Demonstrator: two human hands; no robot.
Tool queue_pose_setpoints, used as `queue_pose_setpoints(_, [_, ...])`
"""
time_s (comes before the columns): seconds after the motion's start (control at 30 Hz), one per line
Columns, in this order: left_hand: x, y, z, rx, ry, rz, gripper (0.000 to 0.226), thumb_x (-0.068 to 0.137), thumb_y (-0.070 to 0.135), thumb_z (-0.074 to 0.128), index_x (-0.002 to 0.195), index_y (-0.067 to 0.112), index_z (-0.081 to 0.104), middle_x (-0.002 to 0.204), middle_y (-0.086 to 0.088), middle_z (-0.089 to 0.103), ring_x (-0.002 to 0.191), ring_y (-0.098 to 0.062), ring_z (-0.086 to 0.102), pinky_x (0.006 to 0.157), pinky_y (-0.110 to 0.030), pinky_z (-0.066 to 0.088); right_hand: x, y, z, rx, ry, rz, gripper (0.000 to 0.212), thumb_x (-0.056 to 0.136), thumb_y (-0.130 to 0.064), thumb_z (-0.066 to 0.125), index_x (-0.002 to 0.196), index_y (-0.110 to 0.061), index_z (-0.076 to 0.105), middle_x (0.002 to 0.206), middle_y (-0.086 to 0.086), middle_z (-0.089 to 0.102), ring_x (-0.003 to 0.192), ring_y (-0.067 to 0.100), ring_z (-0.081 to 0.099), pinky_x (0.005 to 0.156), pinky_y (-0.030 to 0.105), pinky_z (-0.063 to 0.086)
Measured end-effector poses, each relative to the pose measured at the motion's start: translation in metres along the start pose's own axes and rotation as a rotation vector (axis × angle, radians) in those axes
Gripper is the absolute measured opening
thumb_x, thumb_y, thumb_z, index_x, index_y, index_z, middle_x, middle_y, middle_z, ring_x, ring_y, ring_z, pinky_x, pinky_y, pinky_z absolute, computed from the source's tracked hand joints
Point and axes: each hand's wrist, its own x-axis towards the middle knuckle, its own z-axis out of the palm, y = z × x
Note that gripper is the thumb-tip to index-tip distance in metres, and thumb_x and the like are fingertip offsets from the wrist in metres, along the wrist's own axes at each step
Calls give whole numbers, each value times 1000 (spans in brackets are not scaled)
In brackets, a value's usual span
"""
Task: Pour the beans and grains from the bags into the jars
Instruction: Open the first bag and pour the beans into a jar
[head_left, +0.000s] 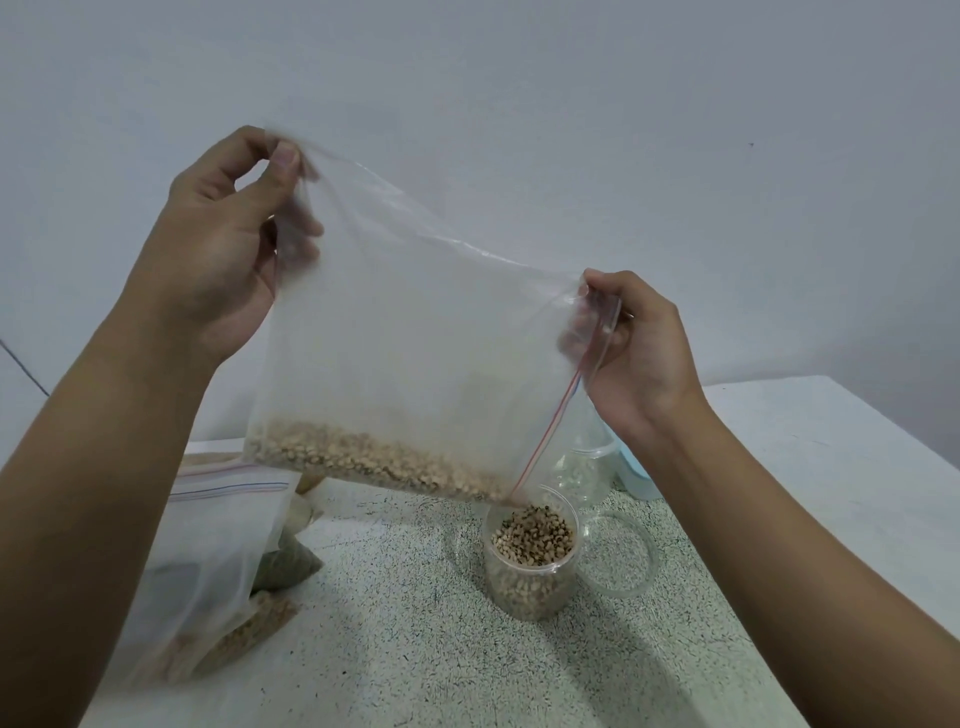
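Both hands pinch the zip bag (415, 338): left hand (228, 249) lifting its bottom corner, right hand (634, 343) gripping the mouth above the nearly full jar (530, 556). Beans (374, 457) could overshoot the rim if the mouth sags or the bag tips faster.

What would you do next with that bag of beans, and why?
Probably raise the left hand a little more, tipping the bag further. A band of beans lies along its low edge, while the open corner held by the right hand sits over the jar, which looks nearly full, so go slowly.
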Motion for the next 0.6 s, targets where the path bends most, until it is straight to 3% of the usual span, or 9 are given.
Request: queue_pose_setpoints(0.6, [-12, 12, -8, 43, 9, 14, 23, 104, 29, 57, 83, 30, 66, 64, 3, 59, 68, -14, 51, 67, -25, 44, -19, 4, 5, 55, -67, 55, 18, 89, -9, 63, 72, -15, 66, 68, -4, 60, 54, 6, 57, 53, 20, 44])
